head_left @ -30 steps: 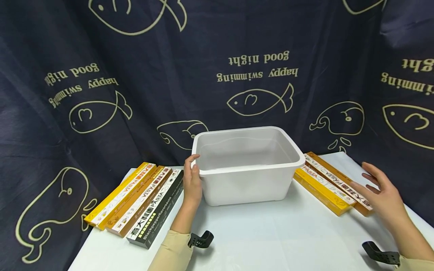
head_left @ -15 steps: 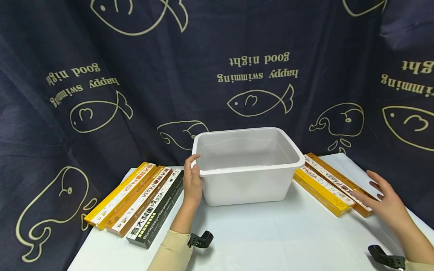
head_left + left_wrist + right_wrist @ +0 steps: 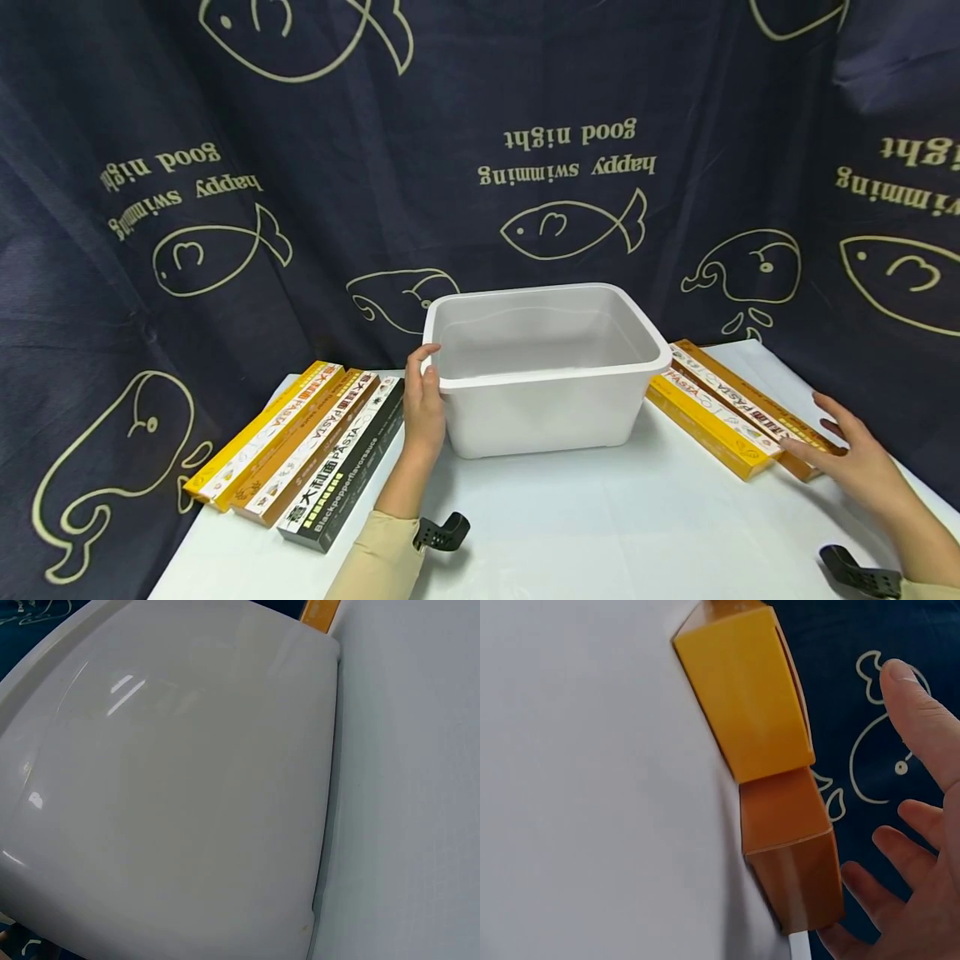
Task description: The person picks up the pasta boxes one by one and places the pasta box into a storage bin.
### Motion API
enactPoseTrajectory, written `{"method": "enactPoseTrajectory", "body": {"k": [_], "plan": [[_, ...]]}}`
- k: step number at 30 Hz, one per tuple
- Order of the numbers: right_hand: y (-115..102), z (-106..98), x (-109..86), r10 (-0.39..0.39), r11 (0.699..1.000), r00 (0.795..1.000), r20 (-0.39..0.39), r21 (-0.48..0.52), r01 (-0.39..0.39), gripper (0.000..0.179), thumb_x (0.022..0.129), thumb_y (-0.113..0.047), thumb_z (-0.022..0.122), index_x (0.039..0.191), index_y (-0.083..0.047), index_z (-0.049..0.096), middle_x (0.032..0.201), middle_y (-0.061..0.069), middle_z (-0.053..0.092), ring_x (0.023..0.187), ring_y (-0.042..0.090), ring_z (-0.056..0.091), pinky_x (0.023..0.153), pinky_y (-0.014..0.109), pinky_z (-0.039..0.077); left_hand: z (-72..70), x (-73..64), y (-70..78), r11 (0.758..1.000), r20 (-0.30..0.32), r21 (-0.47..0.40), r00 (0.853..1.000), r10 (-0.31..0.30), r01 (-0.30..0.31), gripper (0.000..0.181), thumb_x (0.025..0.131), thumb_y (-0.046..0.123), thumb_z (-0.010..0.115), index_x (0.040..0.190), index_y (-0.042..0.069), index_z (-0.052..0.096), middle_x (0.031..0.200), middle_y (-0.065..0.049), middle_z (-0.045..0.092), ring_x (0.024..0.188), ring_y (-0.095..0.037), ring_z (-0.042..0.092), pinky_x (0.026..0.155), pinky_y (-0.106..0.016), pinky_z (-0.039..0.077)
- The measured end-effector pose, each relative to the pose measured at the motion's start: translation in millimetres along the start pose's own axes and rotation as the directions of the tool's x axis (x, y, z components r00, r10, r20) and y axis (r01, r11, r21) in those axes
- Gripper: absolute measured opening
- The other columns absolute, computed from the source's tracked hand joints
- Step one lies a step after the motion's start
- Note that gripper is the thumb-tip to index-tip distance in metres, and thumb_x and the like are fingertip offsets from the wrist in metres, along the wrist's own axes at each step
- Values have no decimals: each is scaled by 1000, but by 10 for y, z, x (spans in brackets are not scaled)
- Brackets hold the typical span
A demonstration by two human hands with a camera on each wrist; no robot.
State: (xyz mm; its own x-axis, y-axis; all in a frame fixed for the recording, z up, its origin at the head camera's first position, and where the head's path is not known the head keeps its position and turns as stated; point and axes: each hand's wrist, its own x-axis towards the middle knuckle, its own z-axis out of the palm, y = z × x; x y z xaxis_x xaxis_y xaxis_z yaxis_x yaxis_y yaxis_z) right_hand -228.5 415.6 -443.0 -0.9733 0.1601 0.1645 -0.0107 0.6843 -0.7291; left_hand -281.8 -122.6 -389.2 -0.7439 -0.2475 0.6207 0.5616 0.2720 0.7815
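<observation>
A white plastic bin (image 3: 536, 421) stands upright on the table, its visible inside bare. My left hand (image 3: 424, 412) grips its left rim, fingers hooked over the edge and thumb near the front corner. The bin's wall (image 3: 195, 780) fills much of the left wrist view, where that hand is hidden. At the right, my right hand (image 3: 862, 471) hovers with fingers spread beside the near end of a brown pasta box (image 3: 738, 387). In the right wrist view its fingers (image 3: 907, 855) are apart, alongside the brown box's end (image 3: 795, 877). A yellow pasta box (image 3: 712, 425) lies against the brown one.
Left of the bin, a yellow pasta box (image 3: 266, 433), a brown pasta box (image 3: 307, 446) and a black pasta box (image 3: 345, 467) lie side by side. A dark blue curtain (image 3: 420, 192) with fish drawings hangs behind the white table (image 3: 600, 525).
My right hand has moved slightly right and lower, closer over the near end of the brown pasta box. The left hand and the bin have stayed in place.
</observation>
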Motion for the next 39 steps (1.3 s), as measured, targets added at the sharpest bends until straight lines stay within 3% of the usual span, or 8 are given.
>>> {"method": "enactPoseTrajectory", "body": {"k": [5, 9, 11, 13, 16, 20, 26, 39], "plan": [[79, 12, 7, 14, 999, 1000, 15, 36, -14, 101, 96, -36, 65, 159, -5, -7, 164, 27, -12, 141, 65, 7, 103, 80, 17, -2, 2, 2, 1000, 5, 6, 1000, -13, 13, 42, 100, 29, 35, 132, 11, 53, 144, -14, 52, 129, -41, 48, 106, -51, 34], [125, -3, 22, 28, 999, 998, 48, 34, -29, 101, 97, -38, 64, 158, -3, -8, 163, 30, -9, 139, 66, 9, 104, 79, 18, -6, 0, 11, 1000, 6, 15, 1000, -21, 20, 42, 100, 30, 34, 133, 11, 53, 144, -14, 52, 130, -40, 48, 107, -52, 34], [145, -9, 25, 38, 999, 998, 53, -9, -37, 101, 96, -40, 64, 158, -2, -7, 161, 34, -2, 138, 65, 17, 111, 65, 30, -7, -1, 13, 1000, 8, 16, 1000, -22, 21, 42, 100, 30, 34, 133, 11, 53, 145, -13, 51, 131, -40, 48, 107, -52, 34], [167, -13, 29, 37, 998, 998, 58, -52, -34, 100, 96, -41, 63, 157, 2, -4, 158, 39, 7, 134, 63, 25, 101, 47, 41, -8, -4, 10, 1000, 9, 15, 1000, -22, 22, 42, 100, 31, 34, 133, 11, 53, 145, -13, 51, 131, -39, 48, 107, -52, 34], [187, -10, 28, 60, 993, 996, 60, -104, -54, 101, 96, -45, 63, 156, 6, -1, 153, 43, 16, 126, 58, 31, 92, 44, 38, -7, -6, 4, 1000, 10, 10, 1000, -20, 20, 42, 100, 31, 34, 133, 11, 53, 145, -13, 51, 131, -40, 47, 107, -52, 34], [204, -16, 25, 86, 988, 992, 95, -139, -73, 102, 96, -49, 61, 154, 9, 0, 150, 46, 15, 126, 60, 26, 97, 70, 29, -4, -6, 1, 1000, 13, -1, 1000, -8, 8, 43, 100, 31, 34, 133, 11, 53, 144, -15, 51, 130, -42, 47, 107, -52, 34], [230, -26, 27, 98, 978, 987, 130, -199, -70, 104, 94, -52, 61, 153, 10, 3, 145, 50, 16, 126, 64, 25, 97, 71, 30, -4, -1, -2, 1000, 13, -6, 1000, -6, 6, 43, 100, 32, 34, 133, 10, 52, 144, -15, 51, 131, -43, 47, 107, -52, 34], [324, -1, 36, 99, 977, 990, 96, -200, -79, 103, 91, -47, 68, 152, 13, 10, 144, 50, 19, 126, 66, 24, 99, 73, 28, -4, -2, -12, 1000, 13, -1, 1000, 1, -1, 43, 100, 32, 34, 133, 10, 52, 144, -15, 51, 131, -43, 47, 107, -52, 33]]}}
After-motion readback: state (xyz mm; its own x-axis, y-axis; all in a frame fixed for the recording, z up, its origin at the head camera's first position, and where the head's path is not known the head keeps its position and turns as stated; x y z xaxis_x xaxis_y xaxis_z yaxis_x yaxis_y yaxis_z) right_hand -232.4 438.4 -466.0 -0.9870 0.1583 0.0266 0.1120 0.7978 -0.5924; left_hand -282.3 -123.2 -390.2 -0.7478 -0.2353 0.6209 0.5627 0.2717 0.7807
